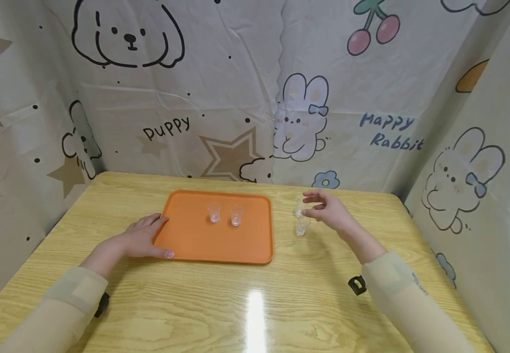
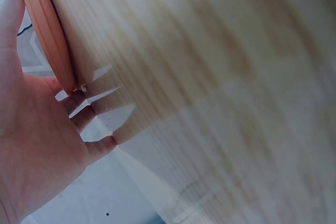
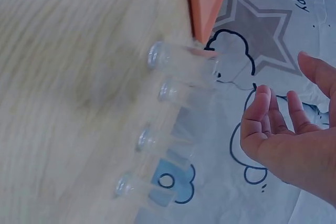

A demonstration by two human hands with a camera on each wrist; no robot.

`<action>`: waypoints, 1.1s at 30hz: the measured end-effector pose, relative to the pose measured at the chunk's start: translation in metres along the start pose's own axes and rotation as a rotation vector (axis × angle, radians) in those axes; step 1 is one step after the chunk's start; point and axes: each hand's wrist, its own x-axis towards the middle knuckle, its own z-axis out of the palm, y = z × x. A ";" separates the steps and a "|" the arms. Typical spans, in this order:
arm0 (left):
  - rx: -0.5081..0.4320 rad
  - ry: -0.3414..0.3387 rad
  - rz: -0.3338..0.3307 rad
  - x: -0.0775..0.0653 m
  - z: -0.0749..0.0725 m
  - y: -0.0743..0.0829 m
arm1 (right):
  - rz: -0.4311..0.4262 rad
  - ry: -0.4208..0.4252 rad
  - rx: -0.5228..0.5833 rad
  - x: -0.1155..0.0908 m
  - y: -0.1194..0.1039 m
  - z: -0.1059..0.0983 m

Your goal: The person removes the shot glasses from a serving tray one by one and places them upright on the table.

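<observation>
An orange tray (image 1: 210, 240) lies on the table, with two small clear glasses (image 1: 214, 214) standing on it. My left hand (image 1: 142, 239) rests against the tray's left side, thumb at the near corner; in the left wrist view, several fingertips (image 2: 108, 141) touch the tabletop beside the rim. To the right of the tray, my right hand (image 1: 328, 211) hovers with loosely bent fingers and thumb apart, holding nothing. Beneath it are more small clear glasses (image 1: 301, 228), partly covered by the hand in the head view. The right wrist view shows several glasses (image 3: 181, 62) in a row, apart from the fingers.
The wooden table (image 1: 193, 304) carries a bright light reflection near its front. Behind and at both sides hang printed cloth sheets (image 1: 232, 98), close to the table's edges. Black straps (image 1: 357, 285) are at the wrists.
</observation>
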 end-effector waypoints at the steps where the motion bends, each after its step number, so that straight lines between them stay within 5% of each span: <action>1: 0.002 0.001 0.002 0.000 0.000 0.000 | 0.000 0.000 -0.001 0.001 -0.003 0.001; 11: 0.002 -0.005 -0.002 -0.002 0.000 0.003 | -0.017 -0.019 0.050 0.007 -0.027 0.015; 33: 0.017 -0.002 -0.009 0.000 -0.001 0.000 | -0.030 -0.036 0.137 0.035 -0.042 0.068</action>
